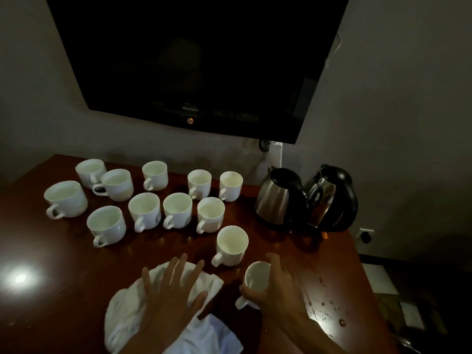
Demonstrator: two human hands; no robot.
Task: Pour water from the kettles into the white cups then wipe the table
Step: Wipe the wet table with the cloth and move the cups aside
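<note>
While your right hand (278, 297) clamps cup (256, 275), left hand (171, 300) fingers (176, 267) splayed on cloth (125, 312): wipe could tip cup, flood bench (63, 251).

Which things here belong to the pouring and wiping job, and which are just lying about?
Job: white cups, nearest cup gripped by the right hand, steel kettle, black kettle, white cloth under the left hand, table.
Lying about: television, wall socket.

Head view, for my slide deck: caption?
Left hand presses a white cloth on the table; right hand grips the nearest cup.
</note>
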